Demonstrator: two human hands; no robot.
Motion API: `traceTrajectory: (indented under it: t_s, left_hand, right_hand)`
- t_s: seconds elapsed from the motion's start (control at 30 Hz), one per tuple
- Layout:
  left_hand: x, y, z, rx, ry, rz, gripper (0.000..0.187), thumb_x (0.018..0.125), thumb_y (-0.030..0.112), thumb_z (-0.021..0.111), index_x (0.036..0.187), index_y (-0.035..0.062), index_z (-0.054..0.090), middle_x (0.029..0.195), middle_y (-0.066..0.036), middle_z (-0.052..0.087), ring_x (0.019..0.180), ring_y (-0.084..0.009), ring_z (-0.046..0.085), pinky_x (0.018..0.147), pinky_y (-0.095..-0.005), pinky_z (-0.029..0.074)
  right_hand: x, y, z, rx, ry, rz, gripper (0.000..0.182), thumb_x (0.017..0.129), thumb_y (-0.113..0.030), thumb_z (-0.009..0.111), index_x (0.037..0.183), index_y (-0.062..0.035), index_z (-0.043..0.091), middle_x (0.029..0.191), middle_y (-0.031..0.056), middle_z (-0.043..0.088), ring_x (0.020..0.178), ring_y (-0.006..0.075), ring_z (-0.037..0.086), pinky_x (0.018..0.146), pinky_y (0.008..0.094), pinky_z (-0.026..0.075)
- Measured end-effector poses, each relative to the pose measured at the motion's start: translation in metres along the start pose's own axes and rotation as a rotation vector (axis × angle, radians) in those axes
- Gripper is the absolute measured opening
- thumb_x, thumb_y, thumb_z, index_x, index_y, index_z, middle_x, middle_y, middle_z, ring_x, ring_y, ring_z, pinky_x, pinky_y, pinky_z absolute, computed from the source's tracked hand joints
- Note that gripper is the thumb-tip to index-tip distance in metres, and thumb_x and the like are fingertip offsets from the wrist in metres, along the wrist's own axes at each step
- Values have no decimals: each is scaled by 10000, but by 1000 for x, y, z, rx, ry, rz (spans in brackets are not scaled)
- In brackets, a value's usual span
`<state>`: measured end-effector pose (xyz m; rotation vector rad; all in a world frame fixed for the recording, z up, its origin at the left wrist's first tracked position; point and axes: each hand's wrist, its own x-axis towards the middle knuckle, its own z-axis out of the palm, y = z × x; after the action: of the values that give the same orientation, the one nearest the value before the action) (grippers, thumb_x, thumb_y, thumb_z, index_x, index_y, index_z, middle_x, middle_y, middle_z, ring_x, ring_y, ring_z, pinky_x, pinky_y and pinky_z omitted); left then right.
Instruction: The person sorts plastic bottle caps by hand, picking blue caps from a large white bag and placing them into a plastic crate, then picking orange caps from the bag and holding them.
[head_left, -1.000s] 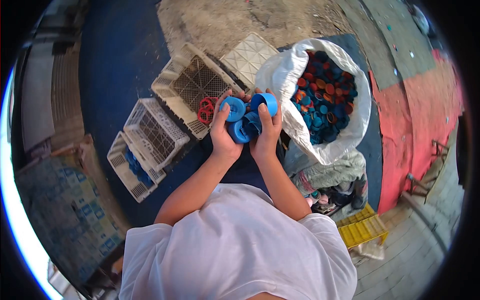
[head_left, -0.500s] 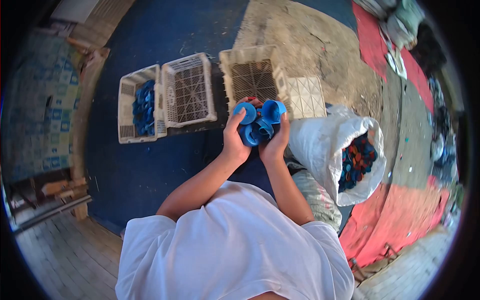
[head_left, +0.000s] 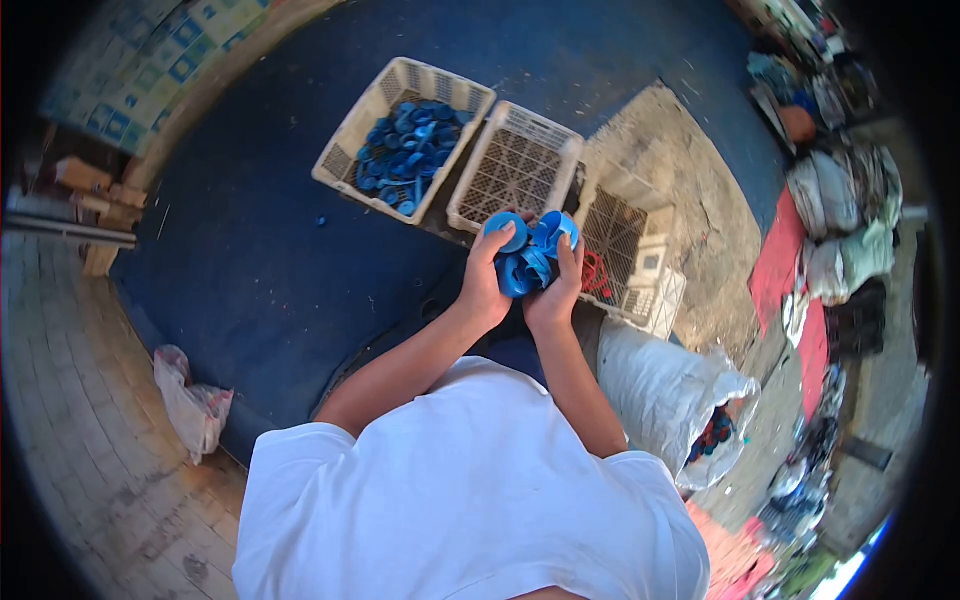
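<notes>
Cupped together in front of my chest, my left hand (head_left: 486, 285) and my right hand (head_left: 556, 292) hold several blue plastic caps (head_left: 522, 270) between them. My left thumb presses on a round flat cap, and my right fingers wrap a deeper, cup-shaped one. Just beyond my hands stands a white crate (head_left: 518, 165) whose grid floor shows. To its left, another white crate (head_left: 345, 145) holds a heap of blue caps (head_left: 410, 150). Right of my hands is a third crate (head_left: 640, 215) with red ring-like pieces (head_left: 594, 274) in its near corner.
A white woven sack (head_left: 650, 375) lies at my right, its mouth showing mixed coloured caps (head_left: 712, 435). A plastic bag (head_left: 192, 405) rests at the left on the edge of the blue floor sheet (head_left: 260, 270). Filled bags (head_left: 840, 200) stand far right.
My view and body have turned left, so the crates and sack appear shifted right and rotated. Both hands still hold the blue caps. Red pieces now show in the right crate.
</notes>
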<state>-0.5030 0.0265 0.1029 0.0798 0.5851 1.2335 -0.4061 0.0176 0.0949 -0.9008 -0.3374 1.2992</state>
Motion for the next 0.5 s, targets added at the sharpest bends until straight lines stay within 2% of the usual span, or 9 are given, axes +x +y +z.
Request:
traceTrajectory:
  t_s: [0.23,0.3,0.4,0.5]
  left_hand:
    - [7,60,-42,-103,143,38,492,940,281,659,1369,110,490,1328,-104,614,1245,-274,591,1106,-453,451]
    - [10,70,-49,-120,194,50,487,949,285,633,1369,87,487,1326,-117,614,1251,-282,587,1111,-453,447]
    - [21,79,-66,-199,252,41,422,958,270,603,1321,68,531,1268,-107,635,1180,-256,616,1051,-427,490]
    - [44,88,-84,-188,306,106,482,958,274,579,1361,29,480,1327,-151,612,1240,-296,598,1105,-456,455]
  right_hand:
    - [11,64,40,33,42,254,404,1031,-435,562,1254,-100,590,1182,83,664,1118,228,642,1010,413,510]
    - [16,75,44,35,28,311,406,1034,-433,556,1252,-92,589,1183,91,667,1119,232,643,1012,413,508]
    - [31,90,50,19,17,385,382,1040,-396,550,1254,-81,580,1177,104,672,1121,232,644,1018,404,504]
    - [57,113,51,-44,-1,428,364,1037,-383,552,1239,-82,589,1166,101,677,1104,232,649,1017,399,502]
